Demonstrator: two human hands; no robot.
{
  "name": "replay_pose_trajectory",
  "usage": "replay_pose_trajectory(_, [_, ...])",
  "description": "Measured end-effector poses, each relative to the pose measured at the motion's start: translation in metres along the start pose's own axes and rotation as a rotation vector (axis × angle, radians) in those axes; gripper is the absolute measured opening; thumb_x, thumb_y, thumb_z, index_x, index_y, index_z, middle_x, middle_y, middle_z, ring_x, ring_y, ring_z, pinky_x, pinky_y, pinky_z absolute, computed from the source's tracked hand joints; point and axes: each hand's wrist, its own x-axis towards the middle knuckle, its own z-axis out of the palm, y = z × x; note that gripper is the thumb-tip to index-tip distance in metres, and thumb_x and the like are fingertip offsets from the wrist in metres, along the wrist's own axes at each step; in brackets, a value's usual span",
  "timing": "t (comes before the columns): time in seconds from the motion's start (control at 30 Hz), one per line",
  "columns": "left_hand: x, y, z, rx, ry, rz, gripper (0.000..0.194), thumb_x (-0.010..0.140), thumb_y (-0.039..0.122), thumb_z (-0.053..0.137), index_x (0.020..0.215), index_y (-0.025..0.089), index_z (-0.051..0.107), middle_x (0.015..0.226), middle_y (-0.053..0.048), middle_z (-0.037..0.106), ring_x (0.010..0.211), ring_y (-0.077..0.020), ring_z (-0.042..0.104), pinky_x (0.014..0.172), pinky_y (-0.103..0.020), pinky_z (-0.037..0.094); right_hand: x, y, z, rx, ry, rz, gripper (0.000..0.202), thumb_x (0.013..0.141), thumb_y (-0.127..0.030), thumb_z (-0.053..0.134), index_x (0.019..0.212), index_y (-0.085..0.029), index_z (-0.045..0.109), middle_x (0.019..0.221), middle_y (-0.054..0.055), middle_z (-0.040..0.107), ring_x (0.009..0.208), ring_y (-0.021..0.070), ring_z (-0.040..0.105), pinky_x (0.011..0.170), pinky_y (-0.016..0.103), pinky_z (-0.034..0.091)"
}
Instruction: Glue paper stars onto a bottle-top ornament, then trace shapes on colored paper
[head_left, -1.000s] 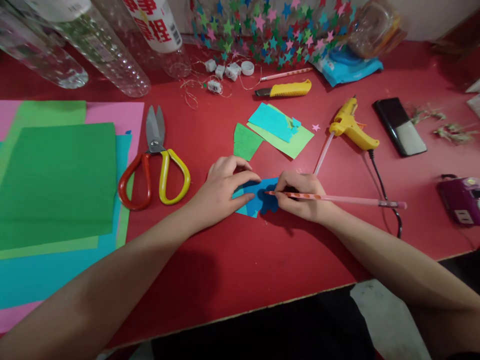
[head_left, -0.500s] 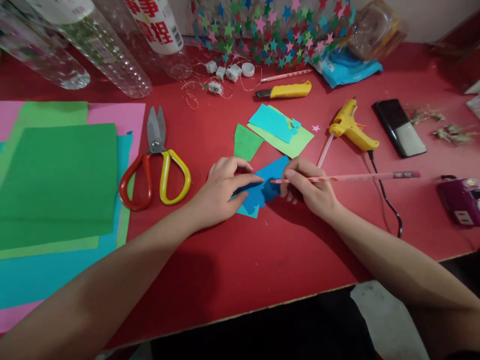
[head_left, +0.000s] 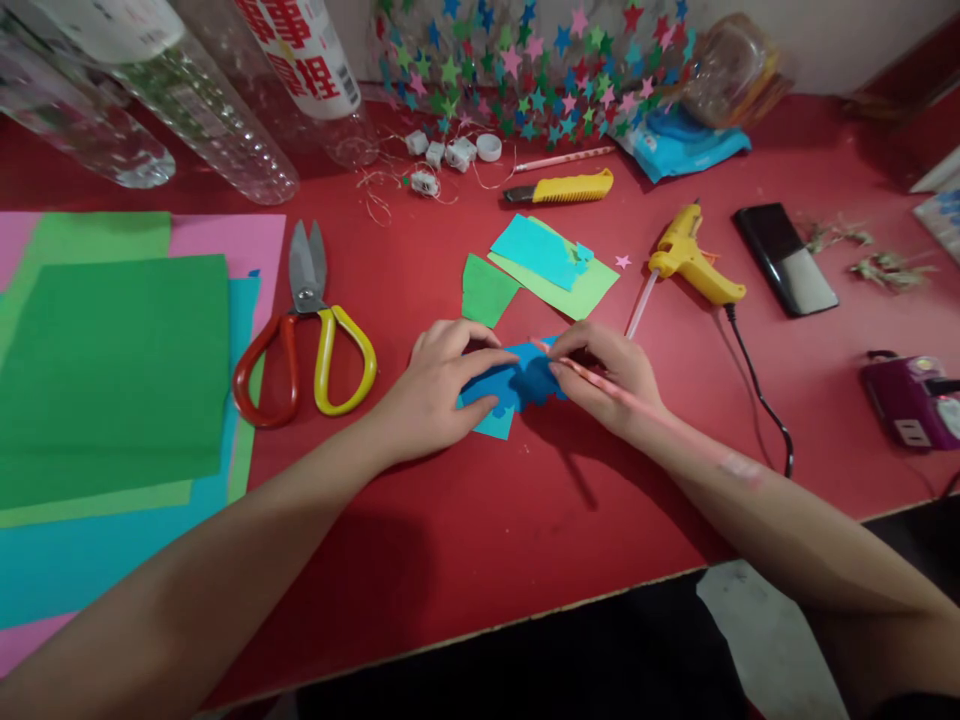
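Note:
A dark blue piece of craft paper with a ragged lower edge lies on the red table. My left hand rests on its left part, thumb and fingers apart, pressing it flat. In my right hand a pink pencil is pinched, its tip over the blue paper and its far end blurred above my forearm. A light blue scrap pokes out underneath. Just beyond are a green scrap, a light green piece and a cyan piece.
Scissors lie left, beside stacked coloured sheets. A yellow glue gun, a phone and a purple power socket are right. Behind are a yellow cutter, plastic bottles and a star-covered clear container.
The pencil's back end has swung down toward my right forearm, and its tip has shifted up on the blue paper. The blue paper has turned slightly. My left hand stays on it.

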Motion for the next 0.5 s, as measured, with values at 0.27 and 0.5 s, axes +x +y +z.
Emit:
replay_pose_trajectory(0.27, [0.000, -0.001, -0.002, -0.016, -0.023, -0.020, 0.041, 0.083, 0.034, 0.065, 0.120, 0.018, 0.061, 0.120, -0.009, 0.051, 0.115, -0.0277, 0.043, 0.101, -0.047, 0.034, -0.001, -0.002, 0.001, 0.020, -0.011, 0.041, 0.004, 0.084, -0.022, 0.058, 0.081, -0.019, 0.056, 0.072, 0.000, 0.061, 0.063, 0.0111, 0.055, 0.058, 0.024, 0.044])
replay_pose_trajectory(0.5, [0.001, 0.001, -0.004, -0.019, -0.060, -0.029, 0.043, 0.080, 0.037, 0.069, 0.118, 0.020, 0.060, 0.118, -0.007, 0.054, 0.113, -0.0269, 0.043, 0.101, -0.046, 0.034, -0.002, -0.009, 0.000, 0.358, -0.128, 0.330, 0.012, 0.085, -0.029, 0.057, 0.081, -0.018, 0.053, 0.062, -0.003, 0.059, 0.051, 0.0077, 0.053, 0.048, 0.020, 0.041])
